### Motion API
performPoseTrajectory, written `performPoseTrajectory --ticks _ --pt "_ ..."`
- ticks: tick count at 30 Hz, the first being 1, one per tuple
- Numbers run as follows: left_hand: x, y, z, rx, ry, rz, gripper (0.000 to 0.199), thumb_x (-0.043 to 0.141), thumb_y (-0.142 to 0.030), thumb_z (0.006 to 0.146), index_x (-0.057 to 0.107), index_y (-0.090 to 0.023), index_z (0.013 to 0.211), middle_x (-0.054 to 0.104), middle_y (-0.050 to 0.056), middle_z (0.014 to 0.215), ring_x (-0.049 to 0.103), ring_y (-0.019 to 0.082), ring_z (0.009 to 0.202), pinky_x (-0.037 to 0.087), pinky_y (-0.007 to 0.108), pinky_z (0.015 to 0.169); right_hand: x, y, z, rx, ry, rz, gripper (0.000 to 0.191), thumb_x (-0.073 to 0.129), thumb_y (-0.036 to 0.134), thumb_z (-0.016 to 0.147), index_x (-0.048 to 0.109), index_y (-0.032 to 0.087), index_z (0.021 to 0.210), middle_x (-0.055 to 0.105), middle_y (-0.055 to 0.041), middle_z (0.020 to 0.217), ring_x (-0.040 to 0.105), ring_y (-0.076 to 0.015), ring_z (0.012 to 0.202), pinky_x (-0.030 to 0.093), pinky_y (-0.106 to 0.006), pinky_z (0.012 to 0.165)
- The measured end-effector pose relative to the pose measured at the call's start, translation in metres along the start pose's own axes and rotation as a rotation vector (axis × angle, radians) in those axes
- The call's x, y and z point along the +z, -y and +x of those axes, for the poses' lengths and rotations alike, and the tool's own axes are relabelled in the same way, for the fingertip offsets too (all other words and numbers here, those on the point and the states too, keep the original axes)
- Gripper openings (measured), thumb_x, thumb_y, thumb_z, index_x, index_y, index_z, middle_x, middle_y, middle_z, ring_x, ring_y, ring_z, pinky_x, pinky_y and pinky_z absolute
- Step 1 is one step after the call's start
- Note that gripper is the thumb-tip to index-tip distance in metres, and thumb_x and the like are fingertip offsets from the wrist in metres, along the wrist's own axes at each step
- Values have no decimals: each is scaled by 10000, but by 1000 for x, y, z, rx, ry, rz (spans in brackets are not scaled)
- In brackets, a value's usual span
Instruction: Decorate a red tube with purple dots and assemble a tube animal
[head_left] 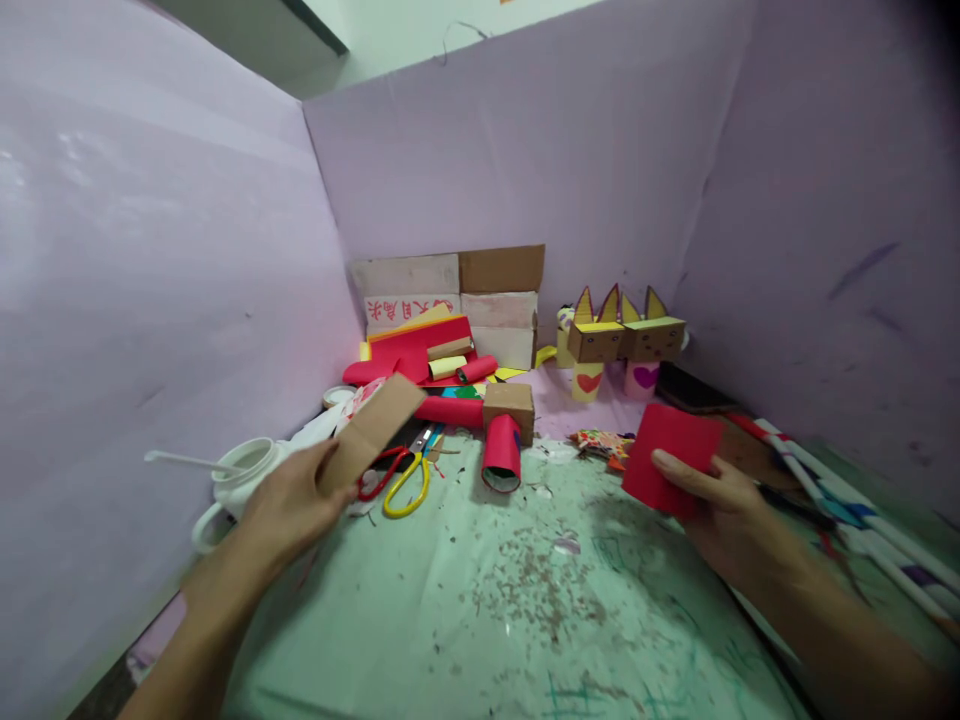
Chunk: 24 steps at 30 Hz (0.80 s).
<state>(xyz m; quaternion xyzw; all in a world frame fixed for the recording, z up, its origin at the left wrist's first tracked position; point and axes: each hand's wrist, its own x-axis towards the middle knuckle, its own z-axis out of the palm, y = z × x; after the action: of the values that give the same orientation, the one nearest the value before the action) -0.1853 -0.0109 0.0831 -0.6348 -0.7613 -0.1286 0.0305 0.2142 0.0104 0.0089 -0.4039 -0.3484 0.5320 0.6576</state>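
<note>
My left hand (pixel 300 495) is closed on a flat strip of brown cardboard (pixel 379 425), tilted up to the right. In my right hand (pixel 724 505) a red paper piece (pixel 667 455) is pinched, thumb on its near face. Between the two hands, farther back, a red paper tube (pixel 502 455) lies against a small cardboard box (pixel 510 402). Yellow-handled scissors (pixel 409 490) rest just right of my left hand, beside red-handled scissors (pixel 386 470) that the cardboard partly hides.
A white pot (pixel 247 470) with a stick in it stands at the left. Two cardboard-headed figures (pixel 596 343) with pointed ears stand at the back right. Red and yellow paper (pixel 420 345) is piled before an opened carton (pixel 499 290). Striped rods (pixel 862 520) lie far right. Purple walls enclose three sides.
</note>
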Motion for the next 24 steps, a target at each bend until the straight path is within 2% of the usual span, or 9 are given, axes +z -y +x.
performPoseTrajectory --ticks 3,5,7,9,11,12,14,18,24 --pt "-23 -27 58 131 -235 39 517 588 -372 788 604 -123 1240 662 167 1213 613 340 1115 473 414 921 4 -2 -4 50 -46 -19 392 905 346 535 712 230 855 723 -10 790 660 -170 629 576 -235 516" --pt "-30 -43 91 132 -461 90 531 604 -311 787 575 -77 1263 557 233 1335 504 375 1252 412 454 1014 6 -3 -7 91 -51 -66 430 909 369 513 700 219 857 713 -11 766 649 -168 618 555 -236 511" --pt "-25 -56 103 119 -515 64 496 558 -271 829 550 -68 1281 530 241 1359 491 348 1274 406 427 1032 6 -3 -11 131 -45 -105 481 914 392 490 687 207 872 709 -13 759 640 -164 617 535 -238 518" --pt "-10 -63 92 81 -346 41 447 480 -251 873 534 -102 1291 601 198 1279 565 302 1200 445 383 986 7 -3 -14 158 -16 -126 526 914 420 480 677 190 889 704 -21 766 630 -162 625 519 -246 538" --pt "13 -65 67 86 57 119 493 502 -233 843 503 -163 1330 629 164 1270 603 292 1163 475 365 928 10 -3 -17 166 34 -138 540 907 437 486 668 173 891 696 -33 774 622 -165 632 505 -263 561" --pt "24 -65 53 99 173 134 504 571 -212 782 548 -175 1284 670 152 1207 640 293 1102 500 346 869 11 -3 -18 166 63 -144 536 902 438 494 664 167 892 694 -39 779 621 -170 642 500 -273 575" --pt "45 -64 32 99 292 163 509 623 -116 670 620 -157 1177 691 170 1158 680 302 1013 520 336 795 15 -3 -21 170 123 -155 523 887 425 520 661 164 912 697 -54 810 627 -186 677 494 -293 604" --pt "65 -66 24 59 322 199 572 579 -103 681 554 -91 1252 648 258 1206 665 371 1049 520 398 774 20 -6 -25 192 263 -168 568 884 389 492 673 167 970 712 -89 918 644 -234 793 493 -321 646" --pt "49 -61 35 -15 282 163 616 509 -157 700 515 -165 1316 691 203 1191 660 368 1073 509 403 739 19 -14 -24 193 344 -174 555 891 361 461 680 172 938 712 -87 908 643 -220 772 500 -312 638"
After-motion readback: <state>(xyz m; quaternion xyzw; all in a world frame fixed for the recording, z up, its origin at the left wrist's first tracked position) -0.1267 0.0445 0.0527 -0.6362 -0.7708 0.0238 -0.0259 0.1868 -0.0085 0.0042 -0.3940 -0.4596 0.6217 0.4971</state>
